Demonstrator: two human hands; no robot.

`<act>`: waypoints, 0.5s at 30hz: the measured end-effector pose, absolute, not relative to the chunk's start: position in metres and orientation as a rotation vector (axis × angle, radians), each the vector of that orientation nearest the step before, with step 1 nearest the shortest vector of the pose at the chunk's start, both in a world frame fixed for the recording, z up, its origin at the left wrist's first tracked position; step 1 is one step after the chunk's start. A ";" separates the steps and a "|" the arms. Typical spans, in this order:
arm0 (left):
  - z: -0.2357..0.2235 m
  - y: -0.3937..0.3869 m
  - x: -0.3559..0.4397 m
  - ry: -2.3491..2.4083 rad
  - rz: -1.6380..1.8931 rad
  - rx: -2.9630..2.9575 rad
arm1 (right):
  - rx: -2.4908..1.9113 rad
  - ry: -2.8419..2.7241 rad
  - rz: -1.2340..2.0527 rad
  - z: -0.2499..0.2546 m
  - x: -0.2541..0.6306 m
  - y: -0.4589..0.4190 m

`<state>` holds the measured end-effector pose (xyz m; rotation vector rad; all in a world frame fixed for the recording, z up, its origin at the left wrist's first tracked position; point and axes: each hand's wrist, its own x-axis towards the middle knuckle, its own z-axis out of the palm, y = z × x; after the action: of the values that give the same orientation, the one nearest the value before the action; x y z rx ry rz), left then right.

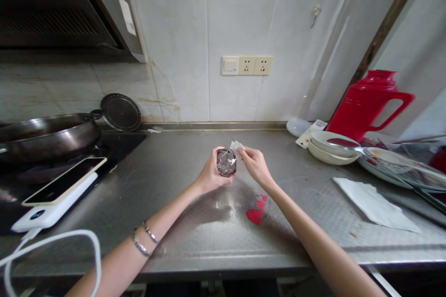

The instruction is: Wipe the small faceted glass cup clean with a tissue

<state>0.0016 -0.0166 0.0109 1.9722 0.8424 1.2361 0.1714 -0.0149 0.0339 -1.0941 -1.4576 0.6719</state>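
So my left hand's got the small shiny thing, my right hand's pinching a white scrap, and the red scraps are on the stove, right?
The place of the red scraps is wrong: the head view shows them on the metal counter. Your left hand does hold the small shiny thing, and your right hand pinches the white scrap.

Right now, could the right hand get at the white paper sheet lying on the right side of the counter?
Probably yes: the stretch of counter between the right hand and the white paper sheet looks free. The hand is pinching a small white piece, though, which may hamper its grasp.
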 end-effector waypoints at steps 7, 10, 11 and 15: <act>0.008 -0.020 0.008 0.805 1.247 1.924 | -0.805 -1.449 0.780 0.034 0.162 -0.020; 0.007 -0.020 0.009 0.801 1.279 1.886 | -0.807 -1.495 0.750 0.030 0.157 -0.024; 0.007 -0.020 0.010 0.797 1.279 1.865 | -0.821 -1.505 0.715 0.029 0.156 -0.025; 0.007 -0.020 0.011 0.790 1.289 1.782 | -0.826 -1.562 0.636 0.030 0.155 -0.033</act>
<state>0.0112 -0.0200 0.0068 1.7815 0.7901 1.2892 0.1555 -0.0333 0.0301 -0.8265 -1.5617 0.6365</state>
